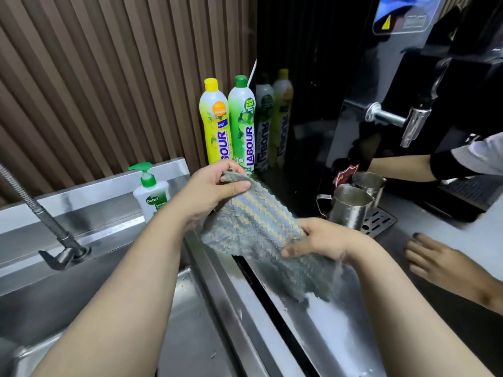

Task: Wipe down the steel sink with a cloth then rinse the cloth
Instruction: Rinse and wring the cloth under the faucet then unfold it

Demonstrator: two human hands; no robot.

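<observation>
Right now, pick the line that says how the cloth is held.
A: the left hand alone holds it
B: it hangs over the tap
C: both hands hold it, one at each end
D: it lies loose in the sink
C: the left hand pinches the far end of the cloth and the right hand grips the near end, so the cloth is stretched between them.

I list: yellow bottle point(215, 123) and green bottle point(241, 123), upright, touching, against the slatted wall point(109, 77). Pump soap bottle point(150, 197) to their left. Front jug point(349, 210) and rear jug point(370, 185), steel, close together, by a slotted grate point(381, 221) below a black machine point(353, 77). Another person's forearm point(402, 165) in front of that machine.
</observation>
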